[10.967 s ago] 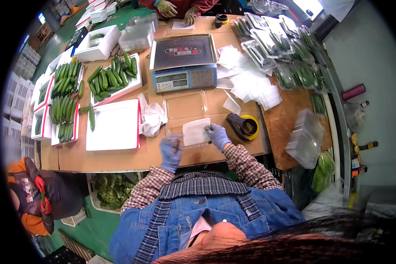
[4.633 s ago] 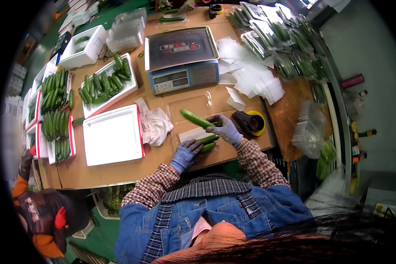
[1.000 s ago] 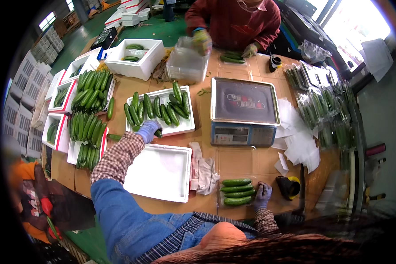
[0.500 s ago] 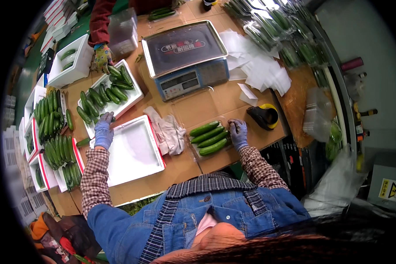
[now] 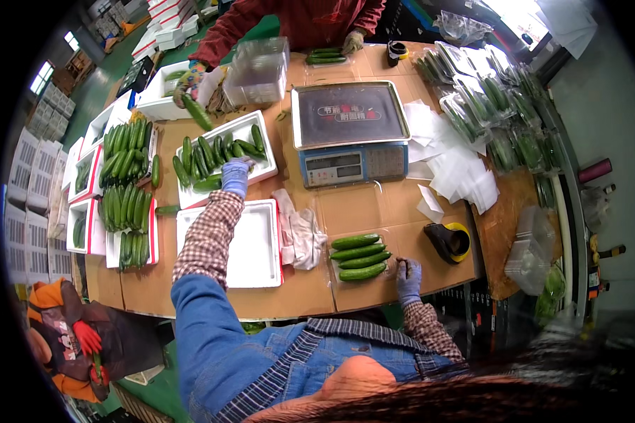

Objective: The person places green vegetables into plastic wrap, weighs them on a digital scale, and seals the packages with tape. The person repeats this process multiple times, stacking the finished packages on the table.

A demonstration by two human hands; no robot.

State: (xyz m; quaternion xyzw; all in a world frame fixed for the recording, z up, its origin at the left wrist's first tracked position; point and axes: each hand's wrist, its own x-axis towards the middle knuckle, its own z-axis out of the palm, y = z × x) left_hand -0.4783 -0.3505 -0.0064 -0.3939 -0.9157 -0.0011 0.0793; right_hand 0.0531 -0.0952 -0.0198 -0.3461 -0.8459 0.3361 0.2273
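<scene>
My left hand [image 5: 235, 176], in a bluish glove, reaches over the near side of a white foam box [image 5: 271, 171] that holds several loose cucumbers [image 5: 203, 155]. Its fingers are among the cucumbers; their grip is partly hidden. Near the front edge of the table, several cucumbers lie side by side in a clear plastic tray [image 5: 394, 271]. My right hand [image 5: 408, 280], also gloved, is at that tray's right edge, its fingers curled and pinching there. A white foam box lid or tray [image 5: 247, 243] lies below my left forearm, with a pale cloth glove [image 5: 302, 236] beside it.
A scale [image 5: 353, 166] stands mid-table, with white paper sheets [image 5: 458, 162] and a tape dispenser [image 5: 448, 243] to its right. Packed cucumbers [image 5: 483, 99] pile at far right. Boxes of cucumbers [image 5: 127, 204] stand left. A co-worker's gloved hand [image 5: 190, 84] holds a cucumber [image 5: 197, 113].
The view has shifted. My left hand has moved farther into the cucumber box, while my right hand stays by the tray. The co-worker's hand has lifted a cucumber.
</scene>
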